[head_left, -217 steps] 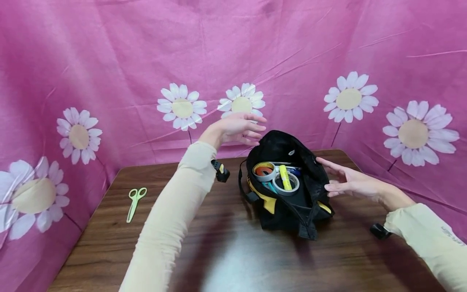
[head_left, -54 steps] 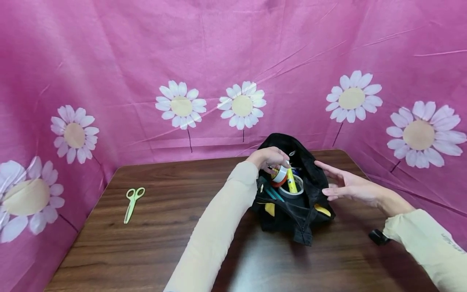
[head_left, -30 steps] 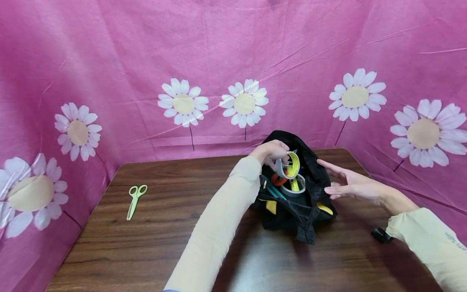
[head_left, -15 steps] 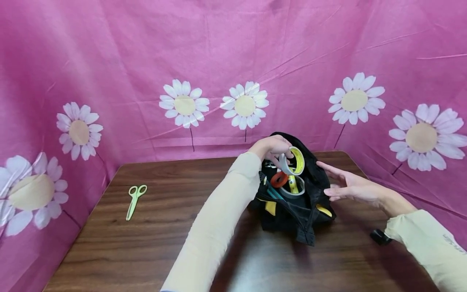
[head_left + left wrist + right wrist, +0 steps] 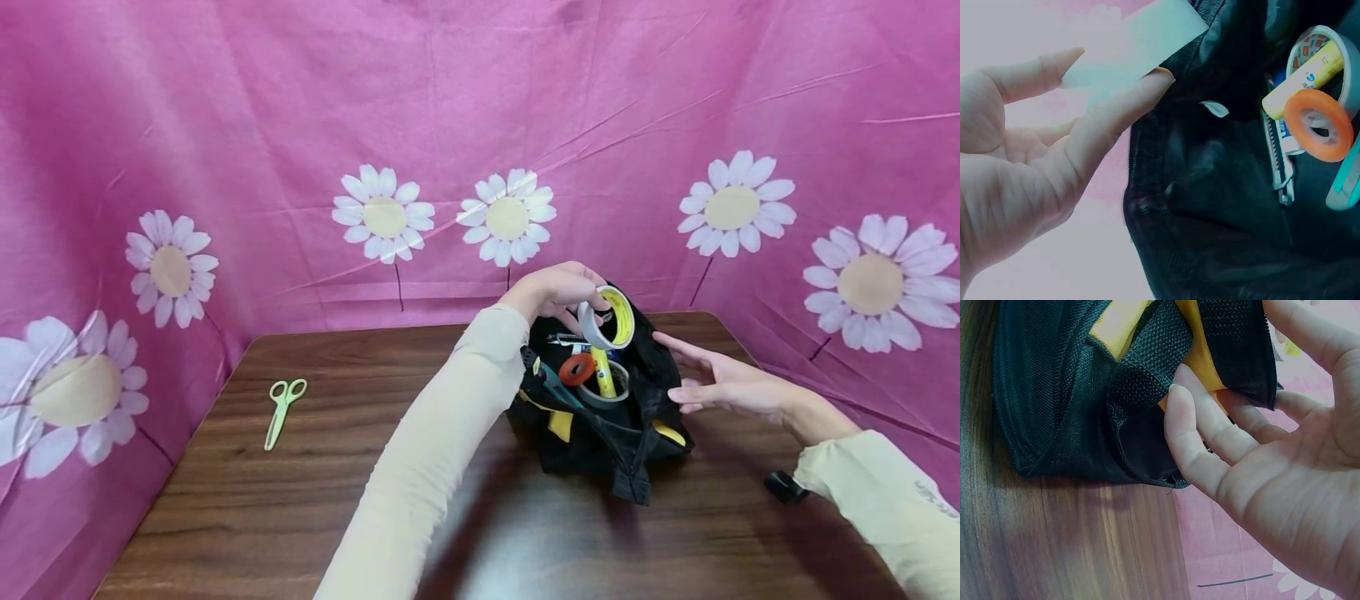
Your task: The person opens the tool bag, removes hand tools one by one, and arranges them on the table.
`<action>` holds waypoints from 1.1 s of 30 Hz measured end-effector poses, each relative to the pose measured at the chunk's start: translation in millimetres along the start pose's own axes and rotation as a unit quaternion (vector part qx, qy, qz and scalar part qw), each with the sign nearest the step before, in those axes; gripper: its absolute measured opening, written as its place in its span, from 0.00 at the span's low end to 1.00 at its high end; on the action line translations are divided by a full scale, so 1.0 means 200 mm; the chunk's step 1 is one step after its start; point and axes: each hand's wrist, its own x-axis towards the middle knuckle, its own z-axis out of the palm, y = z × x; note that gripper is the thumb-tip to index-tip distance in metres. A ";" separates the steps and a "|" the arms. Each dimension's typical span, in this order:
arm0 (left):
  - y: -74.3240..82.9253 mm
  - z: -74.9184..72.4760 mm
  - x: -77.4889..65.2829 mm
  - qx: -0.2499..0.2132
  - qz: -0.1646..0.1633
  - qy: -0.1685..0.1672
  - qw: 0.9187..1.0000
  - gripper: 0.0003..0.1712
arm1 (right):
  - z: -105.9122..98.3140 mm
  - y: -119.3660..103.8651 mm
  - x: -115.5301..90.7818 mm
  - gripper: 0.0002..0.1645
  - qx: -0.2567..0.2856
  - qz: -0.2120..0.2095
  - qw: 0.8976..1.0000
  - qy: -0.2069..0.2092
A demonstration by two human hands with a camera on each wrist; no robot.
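Observation:
My left hand (image 5: 561,290) pinches a roll of tape (image 5: 590,327), pale outside with a yellow inner ring, over the far part of the black bag (image 5: 585,450). In the left wrist view the roll (image 5: 1160,40) looks washed out between thumb and fingers. My right hand (image 5: 727,385) holds the bag's right rim, and in the right wrist view its fingers (image 5: 1210,419) lie by the strap and yellow trim. Inside the bag are an orange tape roll (image 5: 577,369), a yellow stick (image 5: 603,372), a wider pale tape roll (image 5: 622,387) and a box cutter (image 5: 1279,162).
Green scissors (image 5: 279,412) lie on the left of the brown wooden table (image 5: 337,467). A teal-and-grey tool (image 5: 1342,184) sits in the bag too. Behind the table hangs a pink cloth (image 5: 420,100) printed with white flowers.
My left hand has reached into the bag, grasped the tape roll from among the contents and raised it toward the far rim. The orange roll shows more fully. My right hand stays put.

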 end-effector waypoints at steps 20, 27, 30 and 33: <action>-0.08 -0.26 -0.26 -0.089 0.045 0.003 0.995 0.28 | -0.01 0.00 0.00 0.53 -0.008 0.004 1.000 0.002; -0.24 -0.42 -0.45 -0.098 0.068 0.027 0.992 0.26 | -0.01 -0.02 -0.01 0.52 -0.009 -0.001 1.000 -0.003; -0.33 -0.52 -0.54 -0.110 0.073 0.054 0.990 0.27 | -0.01 -0.01 -0.01 0.52 -0.011 -0.003 1.000 -0.003; -0.40 -0.63 -0.64 -0.120 0.080 0.081 0.986 0.28 | -0.01 -0.01 0.00 0.53 -0.013 -0.008 1.000 -0.006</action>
